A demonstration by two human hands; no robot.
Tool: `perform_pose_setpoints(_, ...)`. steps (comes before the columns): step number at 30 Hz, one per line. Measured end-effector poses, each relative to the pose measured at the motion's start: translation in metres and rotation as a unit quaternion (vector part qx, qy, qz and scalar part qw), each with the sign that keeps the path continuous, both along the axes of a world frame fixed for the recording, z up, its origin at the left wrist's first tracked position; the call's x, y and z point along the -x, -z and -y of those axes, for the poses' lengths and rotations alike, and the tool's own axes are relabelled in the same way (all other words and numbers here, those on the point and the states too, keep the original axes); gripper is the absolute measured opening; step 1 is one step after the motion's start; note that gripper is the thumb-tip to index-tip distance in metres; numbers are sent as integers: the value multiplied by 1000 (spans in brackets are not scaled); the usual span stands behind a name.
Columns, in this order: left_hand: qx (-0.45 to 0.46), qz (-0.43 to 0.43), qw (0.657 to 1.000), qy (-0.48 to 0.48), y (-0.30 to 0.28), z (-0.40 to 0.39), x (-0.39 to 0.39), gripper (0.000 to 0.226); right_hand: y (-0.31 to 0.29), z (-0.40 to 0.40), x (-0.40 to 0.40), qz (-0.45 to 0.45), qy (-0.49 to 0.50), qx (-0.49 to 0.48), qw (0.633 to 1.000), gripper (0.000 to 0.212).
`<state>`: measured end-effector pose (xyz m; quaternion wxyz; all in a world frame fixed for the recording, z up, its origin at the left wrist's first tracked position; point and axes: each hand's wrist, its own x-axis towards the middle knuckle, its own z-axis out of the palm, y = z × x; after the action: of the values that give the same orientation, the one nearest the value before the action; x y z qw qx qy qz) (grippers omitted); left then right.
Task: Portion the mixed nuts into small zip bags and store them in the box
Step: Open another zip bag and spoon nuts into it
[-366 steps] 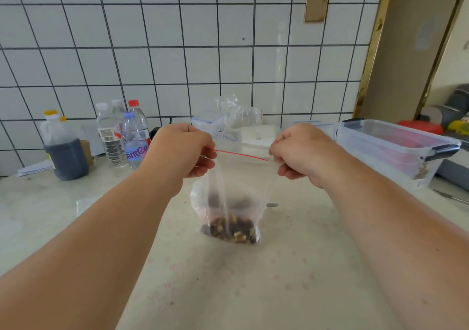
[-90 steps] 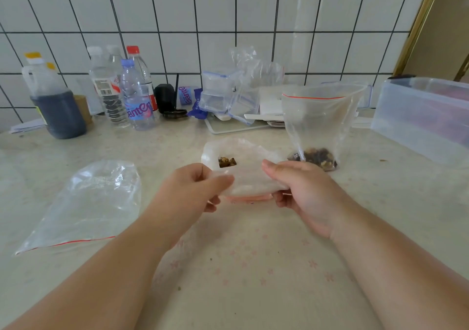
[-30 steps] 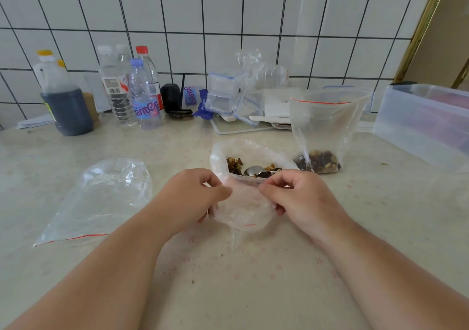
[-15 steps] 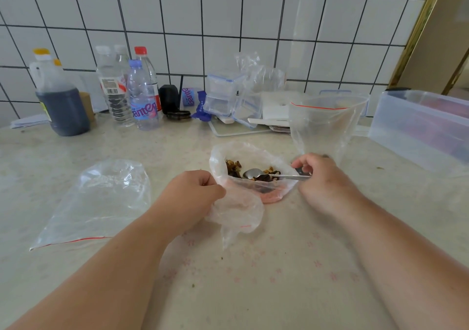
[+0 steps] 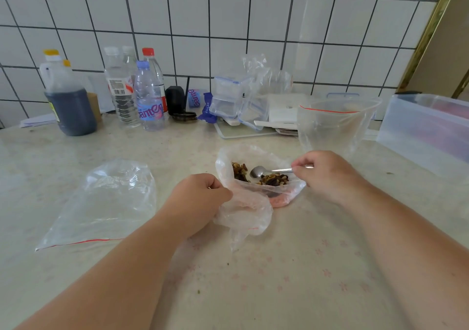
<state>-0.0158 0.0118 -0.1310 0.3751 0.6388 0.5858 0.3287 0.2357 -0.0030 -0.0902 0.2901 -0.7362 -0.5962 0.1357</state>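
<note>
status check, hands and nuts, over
Left hand grips nut bag rim. Right hand pinches spoon, bowl in the nuts. Open zip bag stands behind, nothing blocking.

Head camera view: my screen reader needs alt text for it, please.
A person's right hand holds a spoon in an open bag of mixed nuts that the left hand grips by its plastic. An open zip bag stands behind, an empty one lies left.
</note>
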Motion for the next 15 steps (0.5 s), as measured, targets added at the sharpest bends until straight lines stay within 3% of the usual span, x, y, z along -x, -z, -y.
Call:
perform_pose_setpoints(8, 1, 6, 1000, -9, 1, -1, -2, 18, 21, 3, 6, -208, -50, -104, 971, 12)
perform_pose_setpoints(15, 3, -11, 1000, -16, 3, -2, -3, 26, 25, 4, 2, -175, -51, -184, 966, 15)
